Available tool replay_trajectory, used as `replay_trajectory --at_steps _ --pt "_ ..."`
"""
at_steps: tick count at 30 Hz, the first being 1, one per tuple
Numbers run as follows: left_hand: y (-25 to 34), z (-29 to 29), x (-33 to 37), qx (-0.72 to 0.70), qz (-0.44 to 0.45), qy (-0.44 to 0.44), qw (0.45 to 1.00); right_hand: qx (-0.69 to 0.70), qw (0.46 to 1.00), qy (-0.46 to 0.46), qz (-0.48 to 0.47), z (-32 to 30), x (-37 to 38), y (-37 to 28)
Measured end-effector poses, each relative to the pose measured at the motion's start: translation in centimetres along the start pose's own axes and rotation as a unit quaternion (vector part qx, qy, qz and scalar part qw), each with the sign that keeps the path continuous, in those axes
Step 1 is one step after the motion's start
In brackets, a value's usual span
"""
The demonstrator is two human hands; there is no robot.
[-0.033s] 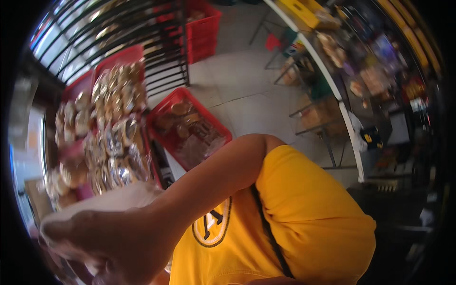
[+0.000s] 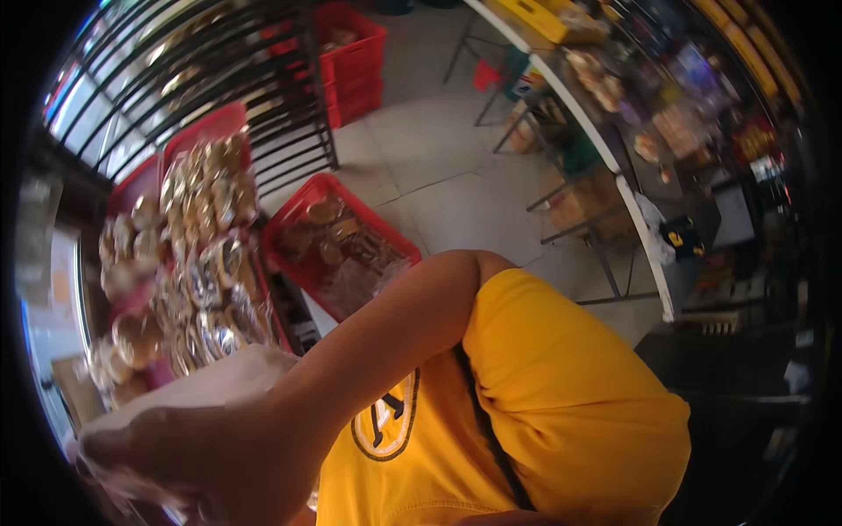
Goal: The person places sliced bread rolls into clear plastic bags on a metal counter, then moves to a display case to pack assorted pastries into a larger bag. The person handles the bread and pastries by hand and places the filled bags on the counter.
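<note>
Across the view from the right reaches my bare right arm, out of a yellow short sleeve. At the lower left, my right hand (image 2: 206, 456) is in shadow and blurred, its fingers bent against a pale, whitish thing (image 2: 206, 386) with a smooth side. The pale thing's kind does not show, and the hand covers much of it. Just beyond it, several wrapped bread packs (image 2: 210, 298) lie in rows on red trays. At the lower left rim a dim skin-toned patch may be part of my left hand; its fingers cannot be made out.
A red crate (image 2: 395, 237) of packed goods stands on the tiled floor beyond my forearm. Behind it are a black slatted rack (image 2: 281, 136) and stacked red crates (image 2: 355, 66). On the right, a white-edged table (image 2: 574, 110) carries mixed goods, with cartons (image 2: 588, 202) beneath.
The view has shifted slightly, so the trays and red crate sit a little lower and further left in the picture. My right hand stays at the pale thing.
</note>
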State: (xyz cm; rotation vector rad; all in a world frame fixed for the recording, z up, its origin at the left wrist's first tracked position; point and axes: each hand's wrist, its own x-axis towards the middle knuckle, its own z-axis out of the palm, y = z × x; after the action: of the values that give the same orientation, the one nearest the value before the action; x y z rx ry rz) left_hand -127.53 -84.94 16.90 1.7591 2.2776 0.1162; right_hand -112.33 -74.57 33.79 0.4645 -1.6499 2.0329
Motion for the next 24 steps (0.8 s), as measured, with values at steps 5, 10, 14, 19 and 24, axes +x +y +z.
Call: replay_trajectory --at_steps 5,10,14,19,24 --pt "5.4 0.8 2.7 0.054 0.036 0.002 0.998 -0.137 0.970 0.086 -0.181 -2.2 -7.8 -7.9" --pt "15.4 5.2 4.3 0.070 0.119 -0.050 0.989 -0.177 0.967 0.141 -0.117 -3.3 -20.2 -15.0" --pt "26.5 11.1 5.8 0.098 0.239 -0.168 0.951 -0.212 0.933 0.289 -0.045 -4.5 -34.3 -19.8" --pt "40.1 16.4 6.7 0.133 0.351 -0.279 0.884 -0.176 0.838 0.508 0.097 -0.4 -50.7 -23.3" --pt "53.2 20.6 8.8 0.069 0.493 -0.248 0.831 -0.157 0.695 0.702 0.028 4.3 -59.7 -27.7"
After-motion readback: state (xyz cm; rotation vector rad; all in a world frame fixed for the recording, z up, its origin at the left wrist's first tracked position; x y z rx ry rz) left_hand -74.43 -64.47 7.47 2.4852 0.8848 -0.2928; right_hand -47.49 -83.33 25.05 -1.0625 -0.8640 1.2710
